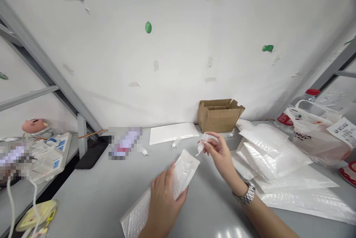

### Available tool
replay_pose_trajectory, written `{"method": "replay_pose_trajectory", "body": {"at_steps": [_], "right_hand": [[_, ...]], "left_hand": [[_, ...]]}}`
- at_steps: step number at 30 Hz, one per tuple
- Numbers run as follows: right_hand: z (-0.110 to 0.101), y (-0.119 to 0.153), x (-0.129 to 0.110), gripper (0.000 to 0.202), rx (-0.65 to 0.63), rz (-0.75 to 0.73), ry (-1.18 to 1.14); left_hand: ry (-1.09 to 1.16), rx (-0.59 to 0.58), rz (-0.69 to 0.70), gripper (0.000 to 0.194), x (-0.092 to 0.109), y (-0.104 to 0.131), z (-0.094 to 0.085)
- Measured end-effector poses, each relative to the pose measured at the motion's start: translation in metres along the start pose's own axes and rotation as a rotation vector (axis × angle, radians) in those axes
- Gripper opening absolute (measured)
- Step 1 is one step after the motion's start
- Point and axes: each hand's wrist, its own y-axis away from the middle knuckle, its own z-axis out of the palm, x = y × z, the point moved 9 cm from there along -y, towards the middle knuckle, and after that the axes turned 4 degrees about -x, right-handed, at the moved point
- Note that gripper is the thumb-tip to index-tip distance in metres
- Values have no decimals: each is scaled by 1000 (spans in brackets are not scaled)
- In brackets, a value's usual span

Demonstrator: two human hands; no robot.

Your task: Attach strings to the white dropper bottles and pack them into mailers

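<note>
A white bubble mailer [185,171] lies slanted over the grey table, and my left hand [167,197] is wrapped round its middle. My right hand [218,149], with a metal watch [247,193] on the wrist, pinches a small white bottle [200,147] just above the mailer's upper end. Two similar small bottles lie on the table, one [176,143] near a flat white envelope [174,133] and another [144,152] farther left.
An open cardboard box [221,119] stands against the wall. White mailers [274,156] are piled at the right, beside a plastic bag [311,134] and a red-capped bottle [313,92]. At the left are a black object [93,154] and a white case [51,160].
</note>
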Motion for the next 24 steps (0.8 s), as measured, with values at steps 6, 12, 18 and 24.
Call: {"method": "replay_pose_trajectory", "body": {"at_steps": [6, 12, 18, 24], "right_hand": [[31, 19, 18, 35, -38, 130, -87], [53, 32, 24, 27, -117, 150, 59], [55, 31, 2, 24, -209, -51, 163], [21, 25, -1, 25, -9, -39, 141]], "left_hand": [[0, 41, 33, 57, 4, 0, -4], [7, 96, 33, 51, 2, 4, -7], [88, 116, -18, 45, -6, 0, -16], [397, 539, -148, 52, -12, 8, -100]]}}
